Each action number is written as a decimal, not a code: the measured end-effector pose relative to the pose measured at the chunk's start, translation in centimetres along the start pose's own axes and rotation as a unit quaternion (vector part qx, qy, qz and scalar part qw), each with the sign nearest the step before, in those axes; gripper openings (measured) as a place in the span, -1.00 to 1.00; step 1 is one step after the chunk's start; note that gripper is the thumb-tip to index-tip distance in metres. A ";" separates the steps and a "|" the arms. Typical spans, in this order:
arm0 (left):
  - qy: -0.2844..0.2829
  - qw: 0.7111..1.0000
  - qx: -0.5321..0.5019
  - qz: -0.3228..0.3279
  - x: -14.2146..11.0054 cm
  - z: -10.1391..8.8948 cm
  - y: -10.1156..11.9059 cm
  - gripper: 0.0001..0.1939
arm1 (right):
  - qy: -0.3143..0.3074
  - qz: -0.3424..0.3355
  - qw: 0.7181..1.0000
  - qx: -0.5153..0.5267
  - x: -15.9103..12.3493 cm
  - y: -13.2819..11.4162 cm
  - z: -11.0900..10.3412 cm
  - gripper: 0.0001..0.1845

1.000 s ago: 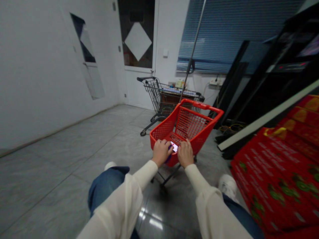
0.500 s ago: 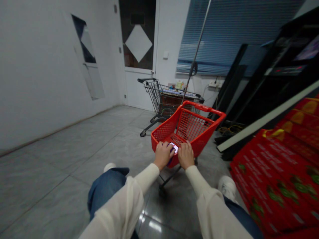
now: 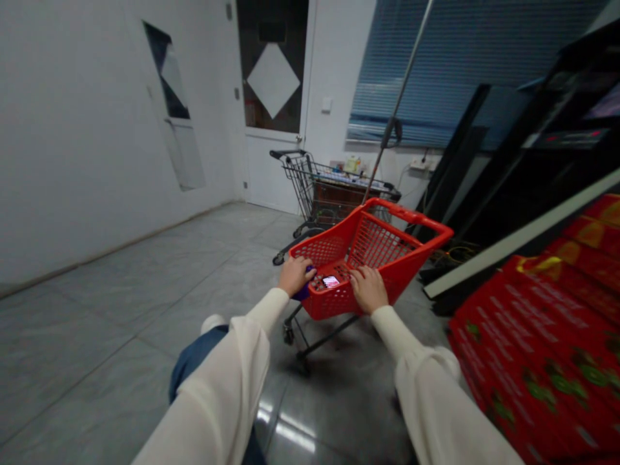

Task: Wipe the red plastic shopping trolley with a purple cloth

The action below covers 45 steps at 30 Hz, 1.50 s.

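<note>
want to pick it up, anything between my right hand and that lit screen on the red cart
Nothing separate: the right hand rests on the red cart and the lit screen lies to its left, with only the cart's red plastic between them.

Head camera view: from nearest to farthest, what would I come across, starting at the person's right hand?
right hand → red plastic shopping cart → wire shopping cart → white door
</note>
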<state>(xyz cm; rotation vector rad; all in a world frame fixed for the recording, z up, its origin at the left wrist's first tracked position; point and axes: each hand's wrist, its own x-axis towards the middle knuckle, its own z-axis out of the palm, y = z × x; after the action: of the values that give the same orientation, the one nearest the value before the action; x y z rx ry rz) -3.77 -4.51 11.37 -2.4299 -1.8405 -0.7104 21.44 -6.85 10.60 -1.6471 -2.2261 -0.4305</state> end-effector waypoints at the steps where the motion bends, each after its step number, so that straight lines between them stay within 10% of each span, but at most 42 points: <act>1: 0.013 1.000 -0.006 -0.009 -0.4 0.3 0.4 -0.72 | 0.007 0.017 1.000 -0.005 0.1 0.3 0.4 -0.56; 9: 0.080 0.996 -0.028 -0.038 -4.4 2.5 6.5 -0.68 | 0.016 0.032 0.999 -0.040 -0.4 0.5 1.2 -0.59; 21: 0.065 0.991 0.032 -0.110 -2.8 0.0 3.6 -0.70 | 0.002 0.047 0.999 -0.029 -0.2 -5.0 -0.4 -0.59; 29: 0.071 0.994 0.040 -0.076 -3.9 -0.4 1.5 -0.70 | -0.004 0.004 1.000 -0.005 -0.5 -3.2 -1.1 -0.59; 37: 0.104 0.992 0.037 -0.065 -2.9 0.8 6.0 -0.68 | 0.019 0.024 0.999 0.042 -1.1 -3.7 -0.3 -0.65; 41: 0.076 0.997 0.028 0.010 -3.3 0.5 3.8 -0.69 | 0.010 0.026 0.999 0.042 -1.3 -3.0 -0.6 -0.64; 45: 0.090 0.994 0.028 -0.054 -4.0 0.5 2.2 -0.68 | 0.025 0.029 0.997 0.061 -1.4 -3.0 -0.4 -0.63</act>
<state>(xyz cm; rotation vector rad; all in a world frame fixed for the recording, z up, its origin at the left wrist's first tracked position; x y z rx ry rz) -2.40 -8.76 10.08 -2.1671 -1.9045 -0.8407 18.99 -9.04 10.22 -1.6143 -2.1186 -0.3117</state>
